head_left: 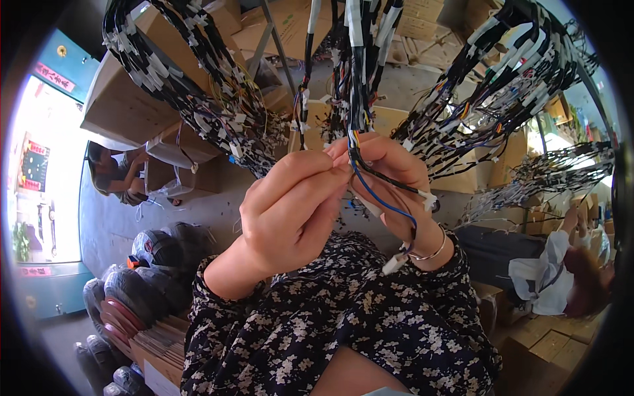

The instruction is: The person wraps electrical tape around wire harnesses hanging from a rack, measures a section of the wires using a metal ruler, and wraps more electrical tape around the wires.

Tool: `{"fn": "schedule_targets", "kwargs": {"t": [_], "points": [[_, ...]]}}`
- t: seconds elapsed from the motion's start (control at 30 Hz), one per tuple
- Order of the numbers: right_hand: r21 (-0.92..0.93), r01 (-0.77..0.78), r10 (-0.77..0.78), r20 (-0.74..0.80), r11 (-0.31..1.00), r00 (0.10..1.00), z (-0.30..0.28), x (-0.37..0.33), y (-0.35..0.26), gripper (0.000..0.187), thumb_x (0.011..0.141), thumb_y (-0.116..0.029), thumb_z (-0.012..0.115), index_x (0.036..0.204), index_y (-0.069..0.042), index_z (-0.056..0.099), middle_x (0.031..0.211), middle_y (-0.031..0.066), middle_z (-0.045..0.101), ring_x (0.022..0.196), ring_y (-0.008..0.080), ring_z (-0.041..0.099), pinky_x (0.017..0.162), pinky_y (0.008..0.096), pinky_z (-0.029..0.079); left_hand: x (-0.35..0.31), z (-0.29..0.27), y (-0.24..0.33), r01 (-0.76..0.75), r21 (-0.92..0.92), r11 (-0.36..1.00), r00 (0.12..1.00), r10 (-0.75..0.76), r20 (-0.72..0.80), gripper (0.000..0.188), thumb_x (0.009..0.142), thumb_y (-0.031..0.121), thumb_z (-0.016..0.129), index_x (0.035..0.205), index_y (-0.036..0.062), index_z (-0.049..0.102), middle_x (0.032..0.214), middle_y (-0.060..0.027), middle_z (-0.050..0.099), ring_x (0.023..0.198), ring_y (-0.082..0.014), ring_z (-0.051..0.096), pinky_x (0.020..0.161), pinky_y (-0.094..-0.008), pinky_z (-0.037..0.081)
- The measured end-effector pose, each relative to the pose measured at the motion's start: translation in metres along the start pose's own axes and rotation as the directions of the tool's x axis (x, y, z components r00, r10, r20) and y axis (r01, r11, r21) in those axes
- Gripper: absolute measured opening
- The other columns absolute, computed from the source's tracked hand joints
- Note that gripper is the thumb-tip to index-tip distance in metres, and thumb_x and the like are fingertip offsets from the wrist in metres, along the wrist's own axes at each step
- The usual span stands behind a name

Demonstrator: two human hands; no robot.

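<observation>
A wire harness (357, 79) wrapped in black and white tape hangs down in front of me. My left hand (287, 214) is closed, its fingertips pinched at the harness where bare coloured wires come out of the tape. My right hand (395, 168) grips the same spot, thumb and fingers round the wires. From there a black-sleeved branch ends in a white connector (428, 200) beside my right palm. A blue wire (380, 198) loops down across that palm to another white connector (395, 264) near my wrist. What lies between my fingertips is hidden.
Bundles of harnesses hang at the left (172, 79) and right (489, 86). Cardboard boxes (125, 99) stand behind. Dark wrapped rolls (142, 277) are piled at lower left. One person (119, 173) is at the far left, another (555, 277) at the right.
</observation>
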State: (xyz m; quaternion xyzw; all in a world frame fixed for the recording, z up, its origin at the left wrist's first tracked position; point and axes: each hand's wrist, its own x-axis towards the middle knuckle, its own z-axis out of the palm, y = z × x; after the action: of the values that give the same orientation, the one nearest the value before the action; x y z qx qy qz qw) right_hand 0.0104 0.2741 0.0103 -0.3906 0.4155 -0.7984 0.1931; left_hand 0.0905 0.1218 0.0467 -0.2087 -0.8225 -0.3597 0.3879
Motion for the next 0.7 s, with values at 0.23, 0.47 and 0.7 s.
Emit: {"fn": "schedule_targets", "kwargs": {"t": [0.23, 0.47, 0.7], "points": [[0.037, -0.168, 0.171, -0.138, 0.985, 0.975, -0.002, 0.000, -0.002, 0.017, 0.095, -0.006, 0.061, 0.109, 0.004, 0.060, 0.104, 0.0049, 0.066, 0.099, 0.0088, 0.060, 0.086, 0.0229, 0.048, 0.003, 0.001, 0.001, 0.257, -0.102, 0.961, 0.966, -0.256, 0.023, 0.018, 0.077, -0.011, 0.068, 0.094, -0.0053, 0.067, 0.093, -0.0125, 0.064, 0.072, -0.0163, 0.064, 0.062, -0.0255, 0.051], [0.008, -0.165, 0.164, -0.164, 0.986, 0.973, -0.003, -0.002, 0.005, 0.017, 0.097, -0.006, 0.056, 0.108, 0.005, 0.060, 0.108, 0.0108, 0.066, 0.101, 0.0147, 0.064, 0.090, 0.0259, 0.050, 0.001, 0.006, 0.004, 0.293, -0.098, 0.951, 0.954, -0.298, -0.042, 0.016, 0.078, -0.012, 0.068, 0.093, -0.0055, 0.068, 0.091, -0.0103, 0.063, 0.072, -0.0146, 0.062, 0.062, -0.0229, 0.049], [0.007, -0.417, 0.414, -0.134, 0.909, 0.900, -0.008, 0.009, -0.015, 0.023, 0.095, -0.023, 0.066, 0.099, -0.001, 0.062, 0.089, -0.0012, 0.061, 0.082, 0.0037, 0.053, 0.072, 0.0191, 0.044, 0.007, -0.002, -0.007, 0.180, -0.011, 0.984, 0.981, -0.179, 0.080, 0.016, 0.075, -0.014, 0.067, 0.088, -0.0053, 0.066, 0.088, -0.0104, 0.062, 0.067, -0.0166, 0.061, 0.056, -0.0253, 0.047]]}}
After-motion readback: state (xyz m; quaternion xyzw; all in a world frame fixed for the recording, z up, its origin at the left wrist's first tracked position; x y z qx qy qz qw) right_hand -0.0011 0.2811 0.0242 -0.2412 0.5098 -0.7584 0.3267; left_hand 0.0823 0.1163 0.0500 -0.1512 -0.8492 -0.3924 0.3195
